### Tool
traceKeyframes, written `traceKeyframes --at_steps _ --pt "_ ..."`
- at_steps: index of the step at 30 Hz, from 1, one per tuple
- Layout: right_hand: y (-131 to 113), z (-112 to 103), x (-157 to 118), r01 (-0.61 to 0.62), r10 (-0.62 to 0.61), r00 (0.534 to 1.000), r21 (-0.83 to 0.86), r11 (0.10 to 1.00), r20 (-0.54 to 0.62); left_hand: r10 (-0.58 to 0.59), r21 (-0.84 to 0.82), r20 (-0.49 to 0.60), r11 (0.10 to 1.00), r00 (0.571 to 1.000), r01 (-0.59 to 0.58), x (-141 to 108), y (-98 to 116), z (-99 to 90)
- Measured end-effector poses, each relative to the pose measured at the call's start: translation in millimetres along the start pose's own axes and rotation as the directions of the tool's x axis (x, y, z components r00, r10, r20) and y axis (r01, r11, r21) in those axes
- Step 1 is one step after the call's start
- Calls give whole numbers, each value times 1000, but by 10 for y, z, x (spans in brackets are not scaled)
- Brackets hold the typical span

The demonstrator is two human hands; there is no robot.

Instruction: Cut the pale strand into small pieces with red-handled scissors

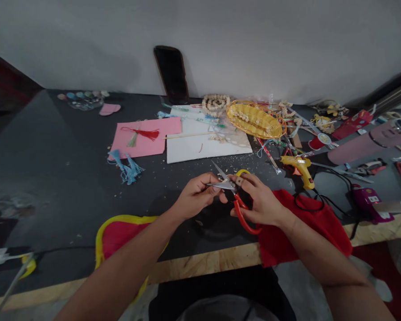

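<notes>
Near the table's front edge, my right hand (pixel 262 203) is closed on the red and yellow handles of the scissors (pixel 243 219). The scissors' metal blades are parted and point left, towards my left hand (pixel 198 195). The fingers of my left hand pinch at the blades, around something small and pale that I cannot make out. Small pale bits lie scattered on the dark table just beyond both hands.
Beyond my hands lie a white board (pixel 187 147), pink sheet (pixel 150 149) with tassels, and yellow basket (pixel 262 120). A phone (pixel 172 73) leans on the wall. To the right are a yellow glue gun (pixel 302 169), pink bottle (pixel 361 147) and red cloth (pixel 307 232).
</notes>
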State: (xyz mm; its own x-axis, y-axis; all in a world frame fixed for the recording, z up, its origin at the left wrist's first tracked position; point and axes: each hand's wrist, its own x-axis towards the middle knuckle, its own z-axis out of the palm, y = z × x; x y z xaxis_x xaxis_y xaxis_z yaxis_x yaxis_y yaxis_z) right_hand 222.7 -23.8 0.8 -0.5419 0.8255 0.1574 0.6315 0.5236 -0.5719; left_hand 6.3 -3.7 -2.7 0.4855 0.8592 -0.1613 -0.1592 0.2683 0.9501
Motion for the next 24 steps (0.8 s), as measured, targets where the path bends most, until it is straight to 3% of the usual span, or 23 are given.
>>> traceKeyframes --at_steps 16,24 --pt "38 33 2 2 -2 1000 -82 997 -9 -46 6 -38 999 998 46 21 12 32" --pt "32 18 11 -15 13 1000 -82 997 -26 -11 15 -16 1000 1000 11 22 -14 18"
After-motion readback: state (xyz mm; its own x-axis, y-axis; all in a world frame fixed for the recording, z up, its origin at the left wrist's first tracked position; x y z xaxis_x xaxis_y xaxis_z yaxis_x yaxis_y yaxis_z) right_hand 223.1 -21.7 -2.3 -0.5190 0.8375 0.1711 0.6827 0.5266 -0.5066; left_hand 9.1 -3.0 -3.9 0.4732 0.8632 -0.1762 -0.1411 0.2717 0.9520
